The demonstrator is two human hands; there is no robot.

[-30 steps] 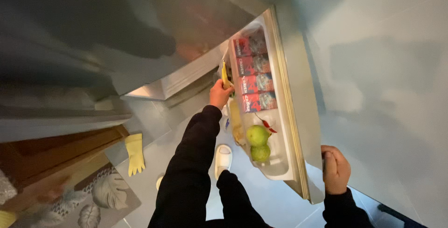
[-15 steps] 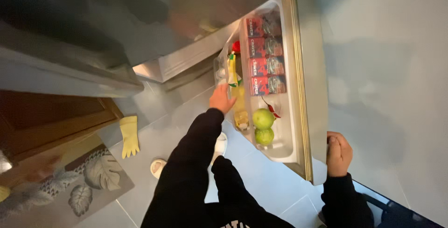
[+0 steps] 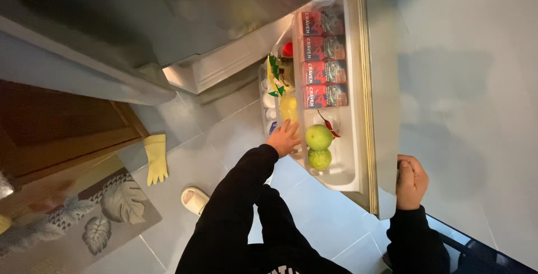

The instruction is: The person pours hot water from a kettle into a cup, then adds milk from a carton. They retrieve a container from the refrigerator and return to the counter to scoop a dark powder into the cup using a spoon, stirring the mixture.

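Observation:
The fridge door stands open below me. My right hand is closed around its outer edge. With fingers spread, my left hand rests at the rim of a lower door shelf, just under a yellow bottle and beside two green fruits. It holds nothing that I can see. A red chilli lies next to the upper fruit. Several red cartons stand in a row higher on the door. A yellow-green snack packet sits above the bottle.
On the tiled floor lie a yellow rubber glove, a white slipper and a leaf-patterned mat. A wooden cabinet stands at the left. The fridge body fills the top.
My left hand has come down from the yellow packet to the shelf rim beside the green fruits. My right hand stays on the door edge.

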